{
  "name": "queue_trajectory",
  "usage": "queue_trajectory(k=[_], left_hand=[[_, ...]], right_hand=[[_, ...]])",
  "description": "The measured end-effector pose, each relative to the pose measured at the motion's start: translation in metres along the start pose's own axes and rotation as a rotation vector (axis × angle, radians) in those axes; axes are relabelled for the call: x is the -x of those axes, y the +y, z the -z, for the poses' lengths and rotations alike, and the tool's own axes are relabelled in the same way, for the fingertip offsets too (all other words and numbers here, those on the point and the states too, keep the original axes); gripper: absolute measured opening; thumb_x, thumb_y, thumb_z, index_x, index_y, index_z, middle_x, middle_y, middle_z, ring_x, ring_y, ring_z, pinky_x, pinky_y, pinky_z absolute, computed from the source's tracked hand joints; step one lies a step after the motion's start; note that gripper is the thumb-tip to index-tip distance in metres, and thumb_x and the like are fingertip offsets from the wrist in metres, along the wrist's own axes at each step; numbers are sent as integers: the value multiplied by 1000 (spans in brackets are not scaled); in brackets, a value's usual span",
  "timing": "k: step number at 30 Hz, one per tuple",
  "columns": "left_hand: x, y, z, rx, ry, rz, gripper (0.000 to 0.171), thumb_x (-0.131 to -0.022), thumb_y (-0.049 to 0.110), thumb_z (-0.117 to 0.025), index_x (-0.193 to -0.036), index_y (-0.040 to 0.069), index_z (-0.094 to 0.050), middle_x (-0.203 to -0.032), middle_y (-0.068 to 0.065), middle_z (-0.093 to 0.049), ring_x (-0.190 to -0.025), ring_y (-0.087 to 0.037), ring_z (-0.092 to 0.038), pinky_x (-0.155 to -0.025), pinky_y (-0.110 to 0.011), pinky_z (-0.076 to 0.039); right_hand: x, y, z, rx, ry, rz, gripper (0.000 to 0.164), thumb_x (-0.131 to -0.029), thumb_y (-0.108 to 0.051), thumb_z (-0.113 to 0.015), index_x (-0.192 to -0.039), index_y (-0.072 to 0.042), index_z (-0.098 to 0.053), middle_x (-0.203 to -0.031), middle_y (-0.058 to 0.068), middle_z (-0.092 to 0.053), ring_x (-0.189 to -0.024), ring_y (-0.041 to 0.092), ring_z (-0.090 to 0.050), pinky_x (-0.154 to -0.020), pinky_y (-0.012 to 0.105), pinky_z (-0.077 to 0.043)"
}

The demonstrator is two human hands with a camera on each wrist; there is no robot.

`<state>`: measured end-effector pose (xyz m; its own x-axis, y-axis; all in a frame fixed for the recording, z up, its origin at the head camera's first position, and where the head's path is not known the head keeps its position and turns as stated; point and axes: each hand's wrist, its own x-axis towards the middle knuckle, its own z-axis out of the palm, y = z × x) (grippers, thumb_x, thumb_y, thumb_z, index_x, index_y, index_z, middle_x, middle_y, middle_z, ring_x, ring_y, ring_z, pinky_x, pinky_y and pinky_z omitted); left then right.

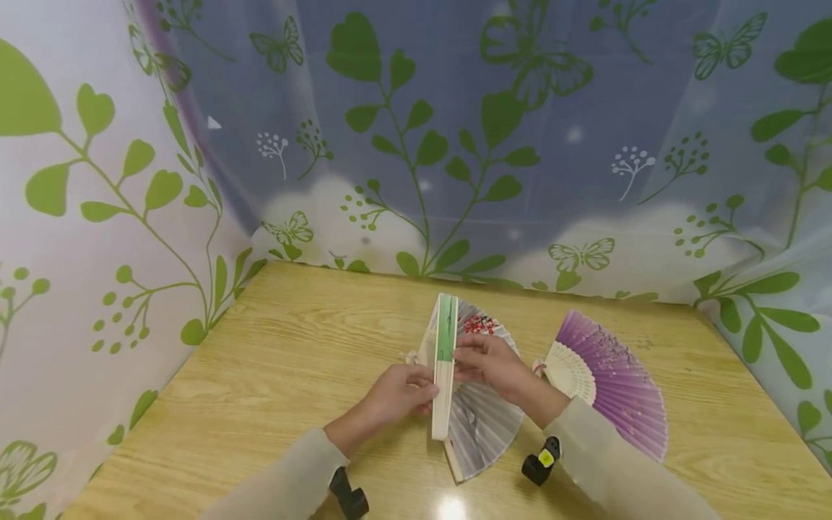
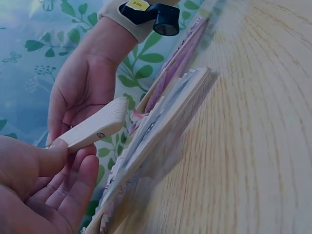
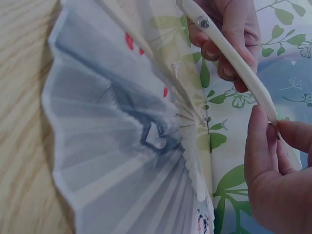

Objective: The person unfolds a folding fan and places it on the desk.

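A folded hand fan [image 1: 443,404] with pale ribs and a strip of green cloth is held upright between both hands, above the table. My left hand [image 1: 398,393] pinches its ribbed lower part between thumb and fingers. Higher up, near the green cloth, my right hand [image 1: 495,367] pinches the other side. The metal rivet [image 2: 100,135] at the fan's pivot end shows in the left wrist view. Behind the hands, an opened grey fan [image 1: 484,426] with red blossoms stands spread on the table, partly covered by the folded fan and the right hand.
An opened purple fan [image 1: 627,375] with a pale rib section is on the right, partly behind the right sleeve. The wooden table [image 1: 286,347] meets a patterned curtain [image 1: 442,180] at the back and sides. Each wrist wears a small black camera [image 1: 538,466].
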<state>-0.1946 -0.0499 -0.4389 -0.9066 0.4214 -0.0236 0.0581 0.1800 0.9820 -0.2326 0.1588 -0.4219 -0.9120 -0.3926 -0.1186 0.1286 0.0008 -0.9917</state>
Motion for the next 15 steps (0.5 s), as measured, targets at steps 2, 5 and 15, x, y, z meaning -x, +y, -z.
queue_trajectory(k=[2, 5, 15], left_hand=[[0, 2, 0, 3, 9, -13, 22, -93, -1, -61, -113, -11, -62, -93, -14, -68, -72, -13, -62, -70, -35, -59], [-1, 3, 1, 9, 19, -30, 21, -93, -2, -60, -111, -12, -62, -94, -16, -68, -73, -13, -62, -71, -37, -59], [-3, 0, 5, 48, 51, -74, 23, -94, -4, -57, -115, -15, -59, -98, -20, -64, -75, -16, -66, -75, -41, -59]], right_hand=[[0, -2, -1, -15, 14, 5, 26, -98, -3, -53, -117, 14, -49, -91, 3, -63, -79, 12, -67, -78, 28, -57], [0, -5, -3, -31, 32, 15, 24, -98, -2, -54, -115, 15, -51, -90, 4, -63, -77, 12, -67, -76, 27, -57], [-1, -9, -3, -81, 148, -18, 15, -96, -2, -56, -108, 8, -53, -82, 2, -60, -72, 9, -62, -70, 22, -57]])
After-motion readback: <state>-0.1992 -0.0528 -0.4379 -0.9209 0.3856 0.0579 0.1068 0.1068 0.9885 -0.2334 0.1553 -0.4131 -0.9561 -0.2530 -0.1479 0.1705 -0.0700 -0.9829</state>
